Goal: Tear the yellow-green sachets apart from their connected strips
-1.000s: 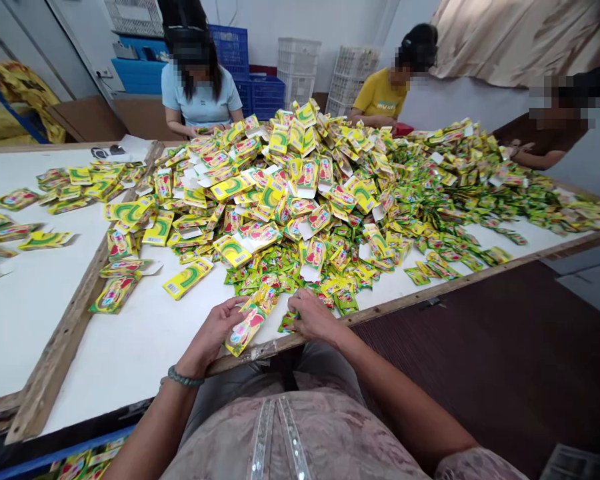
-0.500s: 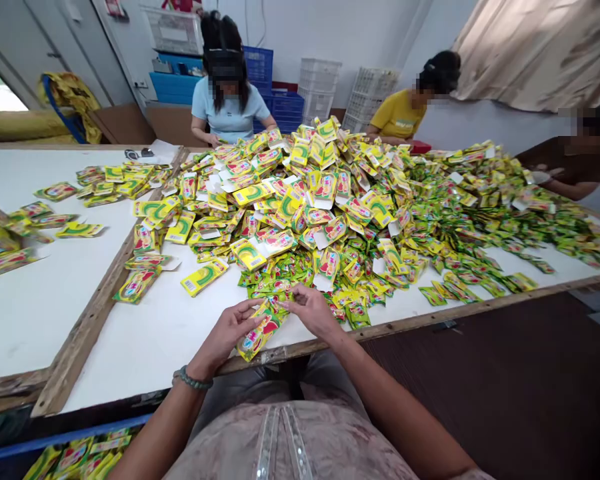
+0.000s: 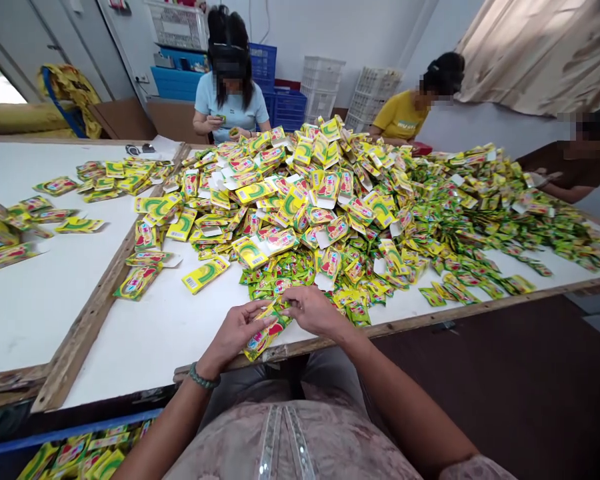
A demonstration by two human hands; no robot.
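A yellow carton [image 3: 263, 339] printed with a red watermelon slice slants over the table's front edge. My left hand [image 3: 237, 331] is closed around it, thumb on the printed face and fingers along its far side. At the carton's upper end is my right hand [image 3: 311, 311], its thumb and fingers pinched together on that end; whether a flap or something smaller is between them is hidden. Just beyond my hands lie many small green sachets [image 3: 280, 270], with a large heap of yellow cartons [image 3: 290, 200], several with white flaps open, behind them.
A wooden strip [image 3: 105, 280] divides the white table; more cartons [image 3: 120, 179] lie left of it. A blue crate [image 3: 10, 453] of cartons stands below at left. Across the table sit a person in light blue [image 3: 230, 100], one in yellow [image 3: 400, 117] and one in brown [image 3: 570, 160].
My hands and the carton have shifted slightly right. My right fingers have come down onto the carton's upper end. The person in light blue has raised both hands, holding small items.
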